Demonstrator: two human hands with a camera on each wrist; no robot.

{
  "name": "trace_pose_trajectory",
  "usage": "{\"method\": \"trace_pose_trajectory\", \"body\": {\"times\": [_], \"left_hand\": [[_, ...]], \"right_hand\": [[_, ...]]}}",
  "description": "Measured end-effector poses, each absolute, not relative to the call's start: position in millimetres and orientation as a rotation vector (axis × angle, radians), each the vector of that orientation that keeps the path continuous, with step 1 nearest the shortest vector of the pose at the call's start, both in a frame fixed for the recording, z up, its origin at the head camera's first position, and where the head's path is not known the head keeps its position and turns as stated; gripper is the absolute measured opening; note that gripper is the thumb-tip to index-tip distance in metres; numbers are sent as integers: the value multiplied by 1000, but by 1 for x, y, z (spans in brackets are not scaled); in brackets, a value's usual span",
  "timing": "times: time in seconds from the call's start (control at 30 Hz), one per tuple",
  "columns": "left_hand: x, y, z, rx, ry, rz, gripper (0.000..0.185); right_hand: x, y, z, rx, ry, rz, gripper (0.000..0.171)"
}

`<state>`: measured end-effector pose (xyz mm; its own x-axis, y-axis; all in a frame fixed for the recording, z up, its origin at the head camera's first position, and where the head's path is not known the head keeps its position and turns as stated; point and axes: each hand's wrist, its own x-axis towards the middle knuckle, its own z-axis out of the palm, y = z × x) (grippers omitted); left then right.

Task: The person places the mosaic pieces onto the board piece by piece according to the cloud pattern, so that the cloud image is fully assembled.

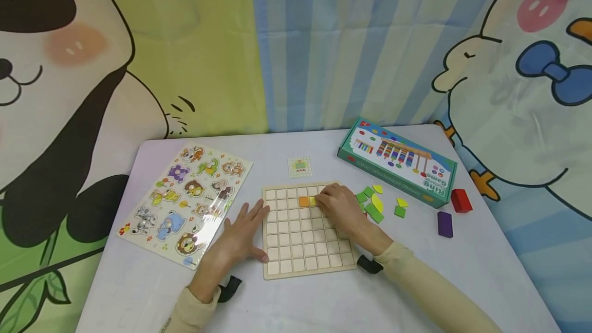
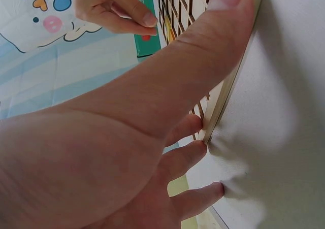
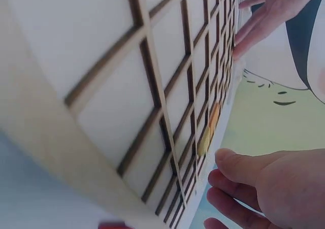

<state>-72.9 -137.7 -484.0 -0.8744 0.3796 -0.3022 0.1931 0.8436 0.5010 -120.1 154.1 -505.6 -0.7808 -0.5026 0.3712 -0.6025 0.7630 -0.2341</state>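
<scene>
A wooden grid board [image 1: 298,240] lies at the middle of the table, with an orange square piece [image 1: 303,201] and a yellow piece [image 1: 313,201] side by side in its upper cells. My left hand [image 1: 240,238] is spread along the board's left edge; its thumb and some fingertips touch the rim in the left wrist view. Over the board's upper right is my right hand [image 1: 344,212], fingers loosely bent just beside the yellow piece. In the right wrist view its thumb [image 3: 238,165] and fingers stand slightly apart, and nothing shows between them.
Loose green and yellow pieces [image 1: 376,203] lie right of the board. A small pattern card [image 1: 300,167] is behind it. Left is an animal puzzle board [image 1: 185,204]; a green game box [image 1: 398,161], a red block [image 1: 461,201] and a purple block [image 1: 445,224] are at the right.
</scene>
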Motion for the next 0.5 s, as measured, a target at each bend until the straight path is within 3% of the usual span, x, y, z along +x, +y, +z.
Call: {"method": "trace_pose_trajectory", "body": {"times": [0.5], "left_hand": [[-75, -137, -487, 426, 2610, 642, 124]], "right_hand": [[-118, 209, -493, 690, -2693, 399, 17]]}}
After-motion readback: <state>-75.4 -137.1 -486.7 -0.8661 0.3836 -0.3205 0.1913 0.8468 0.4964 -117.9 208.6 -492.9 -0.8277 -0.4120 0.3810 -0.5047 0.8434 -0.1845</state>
